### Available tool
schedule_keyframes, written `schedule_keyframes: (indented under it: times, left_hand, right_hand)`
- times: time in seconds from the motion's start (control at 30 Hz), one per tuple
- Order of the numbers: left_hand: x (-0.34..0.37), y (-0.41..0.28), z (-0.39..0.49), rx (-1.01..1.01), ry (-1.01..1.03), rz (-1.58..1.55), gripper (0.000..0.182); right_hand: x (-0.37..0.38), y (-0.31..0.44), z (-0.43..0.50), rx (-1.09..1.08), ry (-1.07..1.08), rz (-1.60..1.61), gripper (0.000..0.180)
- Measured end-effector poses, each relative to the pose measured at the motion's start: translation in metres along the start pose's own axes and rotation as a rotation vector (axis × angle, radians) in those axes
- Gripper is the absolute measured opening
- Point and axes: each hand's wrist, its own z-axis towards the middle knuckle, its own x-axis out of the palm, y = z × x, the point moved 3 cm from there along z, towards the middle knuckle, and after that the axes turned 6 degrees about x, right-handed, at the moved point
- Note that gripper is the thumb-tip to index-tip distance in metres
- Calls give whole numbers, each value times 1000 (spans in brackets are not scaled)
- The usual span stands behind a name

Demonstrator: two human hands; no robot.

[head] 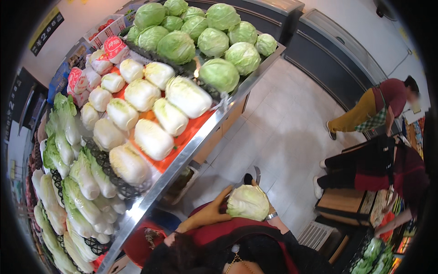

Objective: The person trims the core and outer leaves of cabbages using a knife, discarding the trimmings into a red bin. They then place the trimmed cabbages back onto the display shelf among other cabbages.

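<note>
A pale green round cabbage (248, 202) is held in front of my body, above the floor. My left hand (212, 210), in a tan glove, has fingers spread at the cabbage's left side. On the far right side of the cabbage is my right hand (270, 207), mostly hidden by it. A curved blade (257, 174) shows just beyond the cabbage, by that hand; its handle is hidden. Up and to the left, napa cabbages (154, 139) lie in rows on the display stand, with round green cabbages (219, 75) heaped at its far end.
The stand's metal edge (195, 145) runs diagonally along my left. Below it are a red bin (142, 243) and a container (184, 183). Two people (373, 106) bend over shelving at right, near a crate (314, 234) and wooden box (342, 202). Dark chest freezers (328, 58) line the back.
</note>
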Motion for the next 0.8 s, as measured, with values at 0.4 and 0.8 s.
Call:
schedule_keyframes:
  times: [0.4, 0.8]
  left_hand:
    - [-25, -161, 275, 354, -410, -443, 69]
    - [-227, -264, 284, 392, -927, 1187, 120]
  right_hand:
    - [226, 340, -40, -662, -57, -1105, 51]
    - [312, 450, 62, -673, -32, -1116, 43]
